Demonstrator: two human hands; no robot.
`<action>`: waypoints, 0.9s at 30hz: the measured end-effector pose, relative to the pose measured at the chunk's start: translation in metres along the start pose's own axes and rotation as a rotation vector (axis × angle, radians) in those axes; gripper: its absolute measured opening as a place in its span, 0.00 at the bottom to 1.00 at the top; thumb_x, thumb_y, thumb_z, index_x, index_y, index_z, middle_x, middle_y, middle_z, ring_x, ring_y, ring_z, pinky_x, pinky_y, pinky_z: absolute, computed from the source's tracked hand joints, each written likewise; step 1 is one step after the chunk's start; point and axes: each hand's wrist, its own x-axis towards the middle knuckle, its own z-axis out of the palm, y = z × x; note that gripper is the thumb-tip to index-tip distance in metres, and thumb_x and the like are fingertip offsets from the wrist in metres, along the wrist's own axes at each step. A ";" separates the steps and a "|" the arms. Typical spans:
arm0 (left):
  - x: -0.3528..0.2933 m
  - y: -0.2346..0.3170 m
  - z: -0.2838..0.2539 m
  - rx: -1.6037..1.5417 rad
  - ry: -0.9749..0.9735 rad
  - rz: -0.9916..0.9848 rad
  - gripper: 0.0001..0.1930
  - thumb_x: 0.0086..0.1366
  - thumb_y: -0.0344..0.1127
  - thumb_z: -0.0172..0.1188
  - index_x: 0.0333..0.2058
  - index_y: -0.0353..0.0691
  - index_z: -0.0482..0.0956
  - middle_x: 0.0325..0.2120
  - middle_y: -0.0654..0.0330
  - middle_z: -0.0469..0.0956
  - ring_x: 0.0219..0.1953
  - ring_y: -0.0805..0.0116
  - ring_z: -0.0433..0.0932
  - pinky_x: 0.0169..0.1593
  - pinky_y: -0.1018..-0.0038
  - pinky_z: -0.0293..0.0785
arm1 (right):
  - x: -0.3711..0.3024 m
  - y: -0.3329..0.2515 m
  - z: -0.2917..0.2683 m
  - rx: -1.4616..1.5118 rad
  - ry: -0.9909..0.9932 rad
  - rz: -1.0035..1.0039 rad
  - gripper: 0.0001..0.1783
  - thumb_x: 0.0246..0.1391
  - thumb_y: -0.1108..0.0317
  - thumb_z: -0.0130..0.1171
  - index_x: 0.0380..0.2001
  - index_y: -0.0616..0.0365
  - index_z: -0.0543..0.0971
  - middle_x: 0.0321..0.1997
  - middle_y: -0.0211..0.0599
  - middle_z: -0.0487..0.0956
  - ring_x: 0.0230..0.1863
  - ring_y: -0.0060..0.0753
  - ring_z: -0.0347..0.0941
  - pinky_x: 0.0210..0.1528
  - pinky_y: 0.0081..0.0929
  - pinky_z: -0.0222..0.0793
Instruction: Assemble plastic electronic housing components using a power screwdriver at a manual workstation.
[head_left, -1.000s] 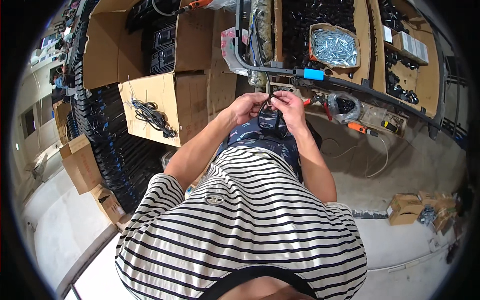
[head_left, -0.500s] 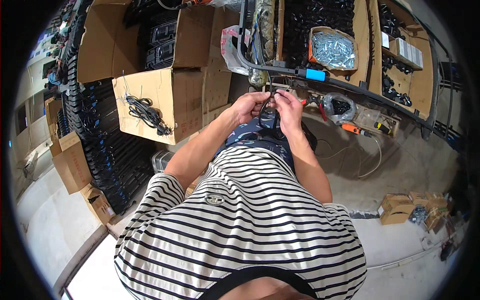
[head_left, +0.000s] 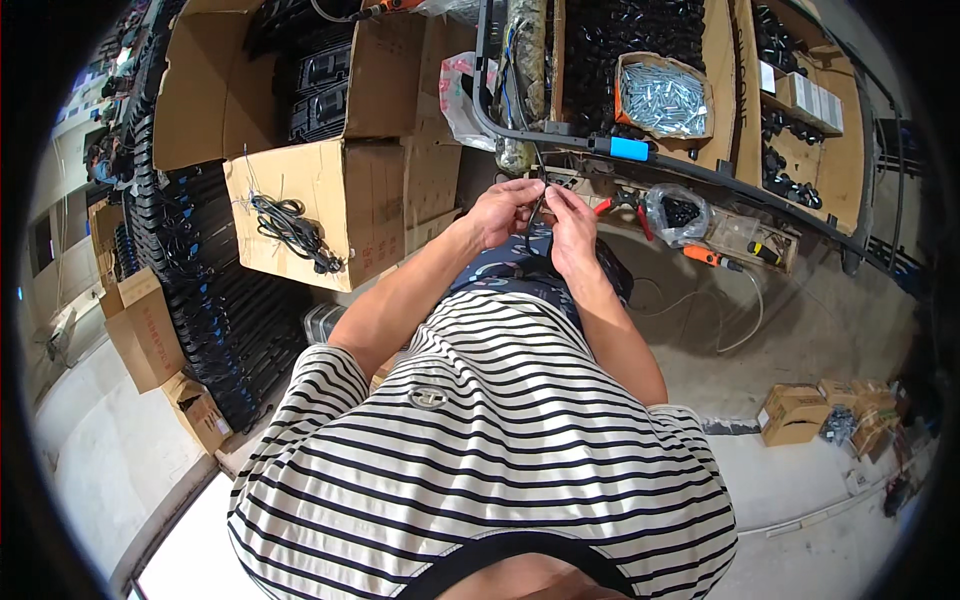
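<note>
Two hands, left hand (head_left: 503, 210) and right hand (head_left: 570, 220), meet at 12 o'clock, fingertips pinching a thin black wire (head_left: 536, 213) between them below the blue clip (head_left: 628, 149); we judge fitting underway, so next we need a steady pinch.

head view | worn on head, aimed steeply down over striped shirt (head_left: 480, 450) | hands (head_left: 540, 215) seen near, at frame centre | fisheye, edges bent
</note>
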 end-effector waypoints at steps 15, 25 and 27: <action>0.003 0.035 0.002 0.140 -0.017 0.021 0.09 0.65 0.36 0.61 0.37 0.36 0.81 0.26 0.64 0.78 0.25 0.76 0.74 0.27 0.82 0.71 | 0.001 -0.011 -0.004 -0.026 -0.198 0.035 0.12 0.53 0.78 0.61 0.43 0.66 0.78 0.35 0.34 0.80 0.31 0.21 0.73 0.33 0.17 0.69; 0.005 0.044 -0.001 0.183 -0.168 -0.013 0.10 0.63 0.40 0.63 0.35 0.38 0.82 0.26 0.65 0.79 0.27 0.77 0.75 0.33 0.78 0.75 | -0.003 -0.022 0.001 0.037 -0.215 0.087 0.12 0.53 0.79 0.59 0.42 0.66 0.79 0.35 0.34 0.80 0.31 0.21 0.72 0.33 0.17 0.68; 0.006 0.040 -0.003 0.167 -0.182 -0.010 0.10 0.63 0.40 0.63 0.36 0.38 0.82 0.27 0.65 0.79 0.27 0.77 0.75 0.34 0.78 0.75 | -0.005 -0.023 0.004 0.055 -0.217 0.082 0.12 0.52 0.79 0.60 0.42 0.66 0.79 0.34 0.34 0.81 0.29 0.20 0.72 0.31 0.15 0.66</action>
